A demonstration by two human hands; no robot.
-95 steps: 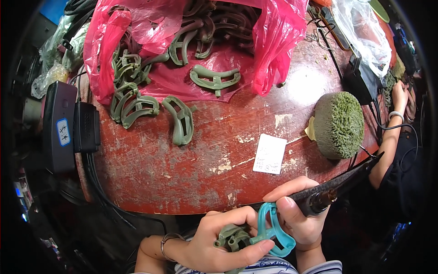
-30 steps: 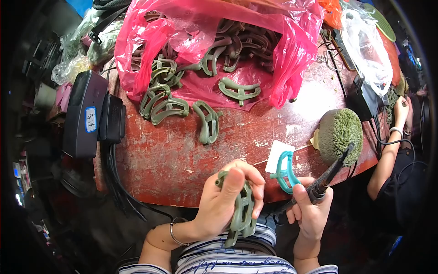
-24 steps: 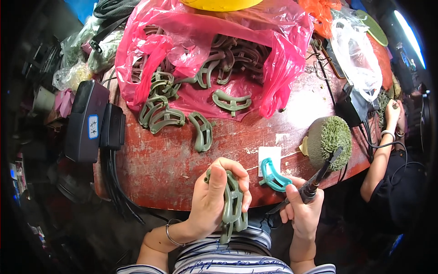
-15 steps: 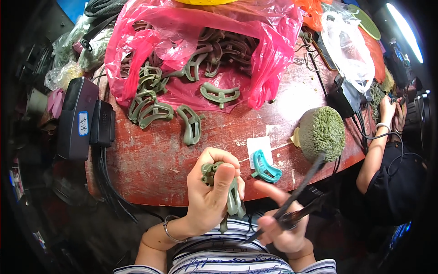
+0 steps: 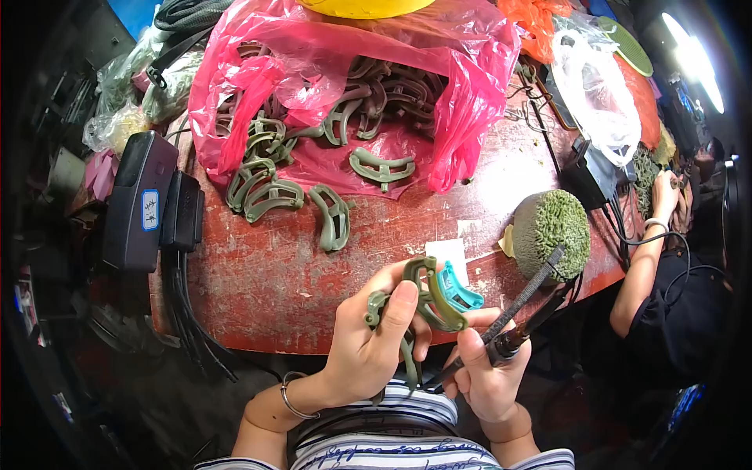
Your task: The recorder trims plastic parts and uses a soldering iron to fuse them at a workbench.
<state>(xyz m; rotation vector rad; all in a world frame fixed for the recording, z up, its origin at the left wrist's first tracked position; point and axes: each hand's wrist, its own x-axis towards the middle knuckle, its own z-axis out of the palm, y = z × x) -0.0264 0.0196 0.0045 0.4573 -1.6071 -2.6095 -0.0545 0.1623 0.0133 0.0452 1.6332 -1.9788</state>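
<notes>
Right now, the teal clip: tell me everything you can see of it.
The teal clip is a small curved piece, plastic by its look, bright against the olive clips bunched in the left hand. It sits at the bunch's right edge, above the table rim, mostly hidden behind an olive clip. The right hand, just below, holds dark tongs.

Bright glare at upper right, centre sharp, fisheye edges bent and perhaps blurred, rim dark.

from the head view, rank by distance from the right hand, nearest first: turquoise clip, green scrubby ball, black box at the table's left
From the right hand:
1. turquoise clip, just above it
2. green scrubby ball, up and right
3. black box, far left edge
</notes>
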